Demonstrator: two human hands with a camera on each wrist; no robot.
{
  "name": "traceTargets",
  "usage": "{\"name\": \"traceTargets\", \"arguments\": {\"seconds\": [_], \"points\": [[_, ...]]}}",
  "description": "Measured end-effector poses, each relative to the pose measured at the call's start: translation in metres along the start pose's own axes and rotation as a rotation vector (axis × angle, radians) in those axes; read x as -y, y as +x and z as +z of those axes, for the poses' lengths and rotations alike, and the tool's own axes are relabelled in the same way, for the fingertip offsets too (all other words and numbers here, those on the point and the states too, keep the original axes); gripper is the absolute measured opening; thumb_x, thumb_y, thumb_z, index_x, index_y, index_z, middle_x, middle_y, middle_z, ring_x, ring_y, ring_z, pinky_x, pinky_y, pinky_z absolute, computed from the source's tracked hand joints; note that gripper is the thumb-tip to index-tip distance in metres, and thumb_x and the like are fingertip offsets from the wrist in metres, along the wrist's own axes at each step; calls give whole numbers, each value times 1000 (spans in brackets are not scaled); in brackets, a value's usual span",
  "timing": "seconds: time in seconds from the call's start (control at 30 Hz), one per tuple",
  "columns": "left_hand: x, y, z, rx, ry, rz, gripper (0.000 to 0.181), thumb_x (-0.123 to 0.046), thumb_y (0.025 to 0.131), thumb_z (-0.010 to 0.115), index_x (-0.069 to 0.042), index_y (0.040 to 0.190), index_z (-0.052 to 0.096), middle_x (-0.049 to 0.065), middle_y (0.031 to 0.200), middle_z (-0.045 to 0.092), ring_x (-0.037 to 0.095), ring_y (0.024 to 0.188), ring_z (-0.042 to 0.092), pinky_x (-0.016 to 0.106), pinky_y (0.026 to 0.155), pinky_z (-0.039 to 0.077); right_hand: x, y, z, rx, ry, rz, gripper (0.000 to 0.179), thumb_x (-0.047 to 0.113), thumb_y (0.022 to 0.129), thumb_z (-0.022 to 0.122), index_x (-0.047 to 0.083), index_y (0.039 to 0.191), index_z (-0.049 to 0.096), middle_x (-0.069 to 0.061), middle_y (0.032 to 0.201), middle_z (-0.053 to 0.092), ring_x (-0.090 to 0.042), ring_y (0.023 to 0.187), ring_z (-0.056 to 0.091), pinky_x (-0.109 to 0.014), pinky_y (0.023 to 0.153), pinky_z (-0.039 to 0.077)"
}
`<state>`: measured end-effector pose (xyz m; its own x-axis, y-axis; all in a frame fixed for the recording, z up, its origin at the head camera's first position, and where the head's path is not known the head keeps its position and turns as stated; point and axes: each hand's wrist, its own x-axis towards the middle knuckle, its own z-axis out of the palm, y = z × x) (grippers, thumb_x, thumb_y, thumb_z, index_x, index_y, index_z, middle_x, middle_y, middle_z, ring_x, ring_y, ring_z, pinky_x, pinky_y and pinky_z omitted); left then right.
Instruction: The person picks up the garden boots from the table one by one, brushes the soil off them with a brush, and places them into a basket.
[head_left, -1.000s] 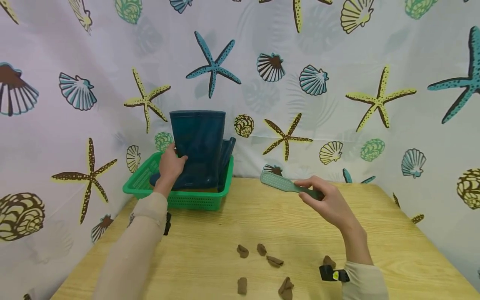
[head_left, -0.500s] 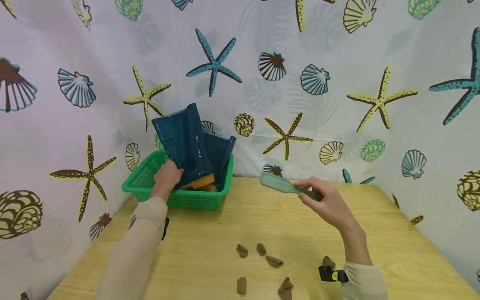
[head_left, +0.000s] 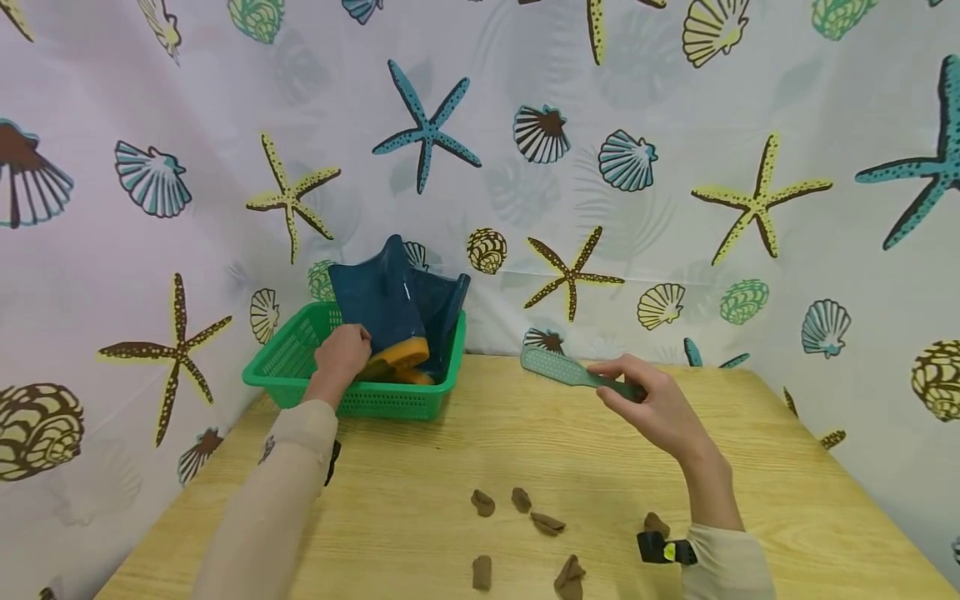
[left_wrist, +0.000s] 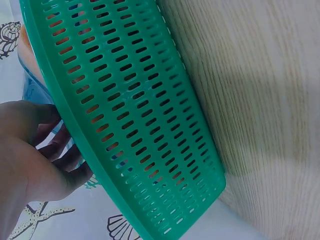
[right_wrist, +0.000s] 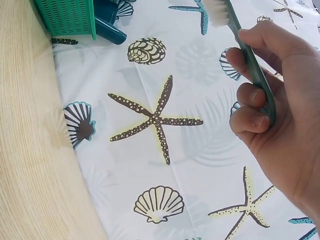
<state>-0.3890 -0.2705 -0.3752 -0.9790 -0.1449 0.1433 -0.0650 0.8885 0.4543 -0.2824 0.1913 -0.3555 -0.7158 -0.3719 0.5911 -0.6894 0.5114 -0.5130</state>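
Observation:
A dark blue rain boot [head_left: 378, 296] with an orange sole leans in the green plastic basket [head_left: 386, 404], its shaft tipped back toward the curtain and its sole facing me. My left hand [head_left: 342, 358] holds it by the foot, just over the basket's near rim. In the left wrist view, the basket wall hides much of the boot, and my fingers [left_wrist: 75, 172] curl behind the rim. Another blue boot [head_left: 446, 304] lies behind it. My right hand [head_left: 656, 400] grips a green-handled scrub brush [head_left: 558, 367] above the table, white bristles [right_wrist: 216, 12] facing away from the palm.
Several brown, mud-like clumps [head_left: 547, 523] are scattered on the wooden table [head_left: 420, 475] near its front. One more brown clump [head_left: 656, 523] lies by my right wrist strap. A curtain [head_left: 660, 250] with starfish and shells encloses the table at the back and sides.
The boot in my left hand has turned from upright and side-on to tipped back and lower, bringing its orange sole into view. My right hand and the brush have stayed nearly still.

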Motion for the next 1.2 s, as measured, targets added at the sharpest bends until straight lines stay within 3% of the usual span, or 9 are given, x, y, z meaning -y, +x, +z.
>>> {"name": "traceTargets", "arguments": {"seconds": [0.13,0.23,0.37,0.5,0.67,0.97,1.2], "points": [[-1,-3,-2,28,-1,11,37,-16,105,36,-8,131,62,17,133,61,38,114,60,55,89,49,0,-1,-2,0,7,1,24,9,95,67,18,117,70,6,93,63,-8,61,43,-25,56,41],[-4,-7,-3,13,2,30,37,-15,104,38,-6,131,62,19,135,59,38,111,61,53,85,51,0,-1,-3,3,8,8,24,10,95,67,18,118,69,6,93,64,-8,61,43,-25,56,41],[-13,-13,2,-78,19,94,33,-14,102,44,-5,128,63,22,130,57,38,100,62,50,77,52,-1,-2,-3,8,3,22,25,11,95,67,18,118,69,5,96,65,-8,62,45,-25,57,42],[-32,-18,10,-190,-6,180,29,-15,101,49,-7,124,66,19,120,59,36,93,60,49,75,51,-3,-3,-3,5,0,35,25,11,95,67,18,119,69,3,99,67,-8,65,48,-24,58,44],[-58,-24,22,-223,-90,235,26,-16,101,53,-10,122,67,13,114,60,32,96,58,47,83,48,-3,-2,-4,-1,-22,62,26,13,97,65,17,123,68,2,95,64,-9,61,46,-25,57,42],[-82,-36,44,-249,-149,298,22,-17,100,57,-13,118,68,10,114,62,30,96,59,45,82,50,-10,-2,-10,19,-107,196,34,26,105,52,10,133,62,-4,91,63,-9,67,49,-27,60,42],[-100,-48,60,-297,-87,385,21,-16,98,63,-10,117,69,12,110,61,30,86,59,42,74,53,-20,-3,-8,35,-91,324,32,25,108,41,5,123,62,-10,88,64,-10,51,33,-27,50,34]]}}
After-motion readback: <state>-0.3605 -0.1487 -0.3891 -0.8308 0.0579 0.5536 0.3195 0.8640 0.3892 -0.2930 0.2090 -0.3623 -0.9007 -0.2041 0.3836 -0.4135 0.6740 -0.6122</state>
